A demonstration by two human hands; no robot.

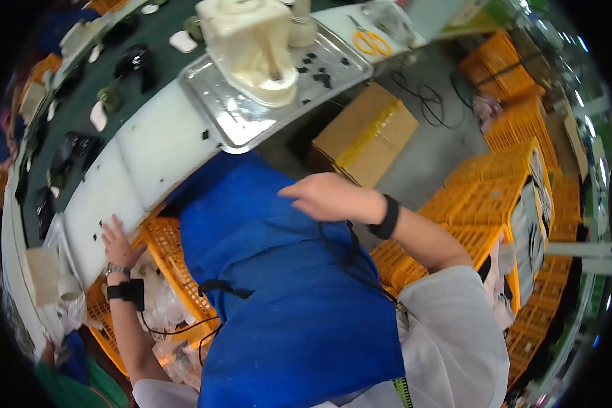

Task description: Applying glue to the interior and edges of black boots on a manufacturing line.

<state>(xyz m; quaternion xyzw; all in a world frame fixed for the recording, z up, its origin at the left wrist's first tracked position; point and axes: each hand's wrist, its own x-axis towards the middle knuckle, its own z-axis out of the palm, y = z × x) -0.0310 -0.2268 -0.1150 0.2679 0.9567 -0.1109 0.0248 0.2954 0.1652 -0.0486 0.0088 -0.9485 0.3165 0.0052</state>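
Note:
My left hand (120, 246) rests at the edge of the white curved worktop (132, 160), fingers spread and nothing in them. A small black piece (100, 224) lies close by its fingertips. In front of the blue apron (272, 285) hovers my right hand (333, 196), its fingers curled together and pointing left. Its palm side is hidden, so I cannot make out what it holds, if anything. Beyond it, a metal tray (228, 129) carries a cream-coloured machine-like block (248, 41) and several small black pieces (323, 78).
Yellow-handled scissors (370, 42) lie right of the tray. A dark green belt (163, 71) carries black, olive and white pieces. Orange crates (479, 197) stack at the right; another crate (173, 262) with clear plastic bags is below the worktop. A taped cardboard box (370, 136) sits on the floor.

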